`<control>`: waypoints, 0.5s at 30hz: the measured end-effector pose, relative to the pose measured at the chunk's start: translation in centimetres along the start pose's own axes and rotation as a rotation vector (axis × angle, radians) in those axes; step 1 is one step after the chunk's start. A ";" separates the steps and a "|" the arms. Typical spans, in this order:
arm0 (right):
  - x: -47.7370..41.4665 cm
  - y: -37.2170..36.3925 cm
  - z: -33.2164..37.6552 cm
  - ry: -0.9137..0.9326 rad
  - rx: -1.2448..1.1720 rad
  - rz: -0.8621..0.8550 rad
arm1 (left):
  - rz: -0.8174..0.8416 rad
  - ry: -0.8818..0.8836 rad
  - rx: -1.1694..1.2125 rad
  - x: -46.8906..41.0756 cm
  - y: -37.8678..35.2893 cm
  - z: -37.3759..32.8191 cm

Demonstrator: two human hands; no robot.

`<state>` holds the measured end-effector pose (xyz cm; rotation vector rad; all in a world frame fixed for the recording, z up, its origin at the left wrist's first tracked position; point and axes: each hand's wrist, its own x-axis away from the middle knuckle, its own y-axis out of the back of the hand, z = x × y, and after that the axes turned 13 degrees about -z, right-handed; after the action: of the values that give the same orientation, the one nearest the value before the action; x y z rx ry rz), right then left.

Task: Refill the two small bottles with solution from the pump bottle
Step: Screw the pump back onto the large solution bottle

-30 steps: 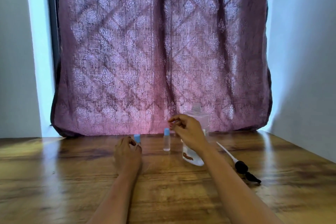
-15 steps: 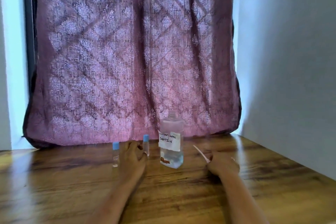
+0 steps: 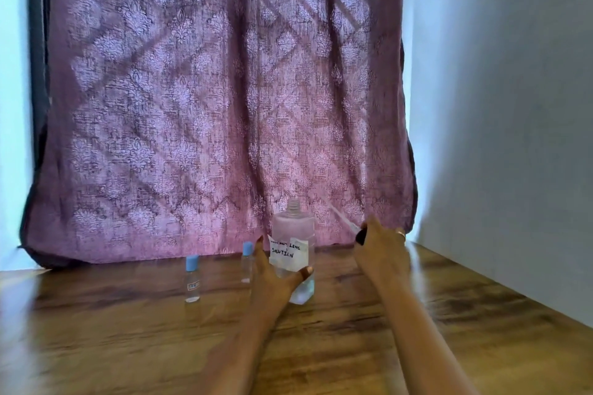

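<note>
Wooden table (image 3: 128,330): pump bottle (image 3: 293,234) upright, open neck up. Left hand (image 3: 272,279) now wraps it. Right hand (image 3: 380,248) has lifted the pump (image 3: 360,237), fingers curled round its head, tube slanting up-left.

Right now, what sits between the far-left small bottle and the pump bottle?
The second small bottle, blue cap on, then the left hand gripping the pump bottle. The head view shows it.

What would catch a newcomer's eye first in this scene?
First the large purple patterned curtain filling the back. Before it, the clear plastic bottle with a handwritten label stands uncapped, gripped by the left hand, while the right hand holds the black pump head beside it. Two small clear blue-capped bottles stand to its left.
</note>
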<state>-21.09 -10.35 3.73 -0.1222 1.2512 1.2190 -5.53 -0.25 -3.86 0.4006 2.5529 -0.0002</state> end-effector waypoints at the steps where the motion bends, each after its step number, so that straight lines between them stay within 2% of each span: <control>1: -0.5 0.5 0.2 0.029 0.022 -0.016 | -0.015 0.018 -0.025 -0.1 -0.5 0.3; 5: -2.9 1.9 0.8 0.141 0.231 -0.101 | 0.076 0.041 -0.113 -0.2 -1.4 1.3; 7: -4.1 2.3 1.4 0.151 0.276 -0.140 | 0.056 0.056 -0.083 -0.5 -1.4 1.5; 15: -8.2 5.0 3.0 0.304 0.254 -0.423 | 0.060 0.020 -0.104 -0.4 -0.6 1.2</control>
<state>-21.48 -11.38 13.70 -0.3765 1.5396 0.6853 -4.75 -1.00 -4.72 0.4387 2.5465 0.1596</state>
